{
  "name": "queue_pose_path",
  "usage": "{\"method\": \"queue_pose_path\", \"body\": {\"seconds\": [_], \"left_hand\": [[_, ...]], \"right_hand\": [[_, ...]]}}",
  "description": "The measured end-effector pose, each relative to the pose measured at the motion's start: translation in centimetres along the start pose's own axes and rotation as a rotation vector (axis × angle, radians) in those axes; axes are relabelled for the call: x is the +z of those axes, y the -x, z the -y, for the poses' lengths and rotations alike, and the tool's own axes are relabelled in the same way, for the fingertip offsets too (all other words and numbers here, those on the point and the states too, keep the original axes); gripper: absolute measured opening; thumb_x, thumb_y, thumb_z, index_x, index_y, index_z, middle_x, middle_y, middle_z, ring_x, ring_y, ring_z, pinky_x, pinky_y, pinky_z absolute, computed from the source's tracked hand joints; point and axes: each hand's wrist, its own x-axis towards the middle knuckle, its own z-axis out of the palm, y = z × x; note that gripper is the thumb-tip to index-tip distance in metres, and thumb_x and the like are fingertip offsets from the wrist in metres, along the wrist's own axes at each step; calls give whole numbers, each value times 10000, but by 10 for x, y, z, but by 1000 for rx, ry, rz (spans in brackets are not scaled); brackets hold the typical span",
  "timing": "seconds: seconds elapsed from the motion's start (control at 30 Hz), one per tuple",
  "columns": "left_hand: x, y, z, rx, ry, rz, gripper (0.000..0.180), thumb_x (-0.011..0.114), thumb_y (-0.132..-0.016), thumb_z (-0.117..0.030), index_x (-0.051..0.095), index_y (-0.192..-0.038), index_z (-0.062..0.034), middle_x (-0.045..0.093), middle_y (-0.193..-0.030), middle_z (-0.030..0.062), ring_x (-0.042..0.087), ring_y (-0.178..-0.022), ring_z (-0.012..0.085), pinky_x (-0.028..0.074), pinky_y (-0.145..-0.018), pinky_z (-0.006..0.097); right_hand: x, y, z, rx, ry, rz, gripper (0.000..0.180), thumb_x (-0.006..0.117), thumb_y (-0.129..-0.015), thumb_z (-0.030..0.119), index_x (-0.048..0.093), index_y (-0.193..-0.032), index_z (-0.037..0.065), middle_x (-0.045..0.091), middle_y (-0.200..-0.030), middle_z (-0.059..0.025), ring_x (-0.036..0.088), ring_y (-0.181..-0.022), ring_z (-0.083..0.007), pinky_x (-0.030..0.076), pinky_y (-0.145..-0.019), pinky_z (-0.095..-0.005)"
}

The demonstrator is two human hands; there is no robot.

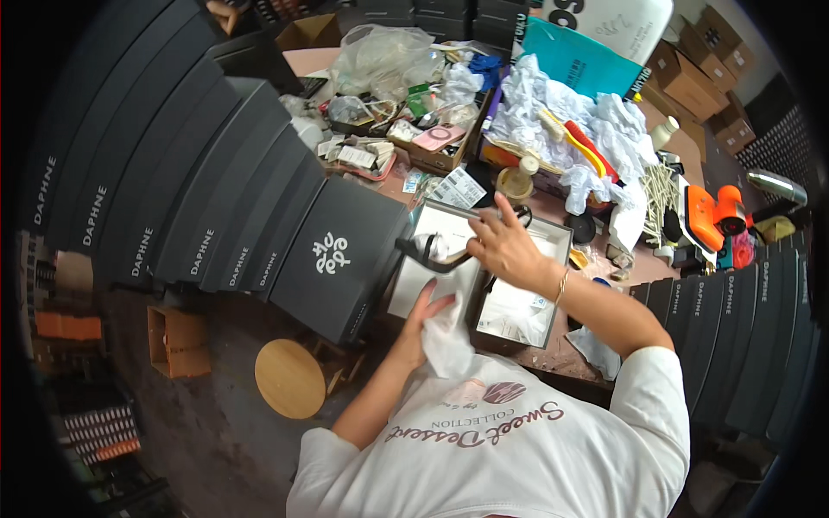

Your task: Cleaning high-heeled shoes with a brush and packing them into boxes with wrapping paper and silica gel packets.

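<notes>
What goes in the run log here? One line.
left hand: grips white tissue paper | right hand: over open box

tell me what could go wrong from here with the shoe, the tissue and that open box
1. The right hand holds the dark shoe over the open box; the grip looks light, so the shoe might slip.
2. The left hand bunches white tissue paper at the box's near edge; it could tear or slide off the table.
3. The black lid leans against the box and may tip.
</notes>
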Motion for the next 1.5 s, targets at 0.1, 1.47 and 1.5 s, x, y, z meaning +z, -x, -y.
{"method": "queue_pose_path", "body": {"seconds": [0.1, 1.47, 1.5], "left_hand": [[6, -54, 23, -71, 98, 150, 492, 431, -960, -295, 338, -1392, -79, 483, -1316, 110, 507, -1181, 240, 438, -981, 390], [195, -125, 41, 692, -1458, 747, 132, 622, -797, -91, 676, -903, -35, 590, -840, 121, 586, -760, 307, 470, -717, 397], [199, -123, 41, 766, -1462, 747, 131, 626, -792, -90, 677, -900, -37, 590, -837, 114, 585, -749, 302, 471, -714, 396]], "right_hand": [[-15, 35, 38, 99, -5, 10, 194, 545, -800, 157, 635, -918, 33, 576, -1109, -161, 513, -1121, -337, 192, -1093, -579], [-31, 254, 118, 362, -2837, -1098, 734, 516, -866, 461, 300, -1332, -63, 496, -1078, -253, 504, -724, -243, 457, -533, -289], [-31, 255, 116, 366, -2831, -1106, 738, 515, -866, 462, 296, -1336, -63, 496, -1078, -254, 503, -723, -242, 456, -530, -289]]}}
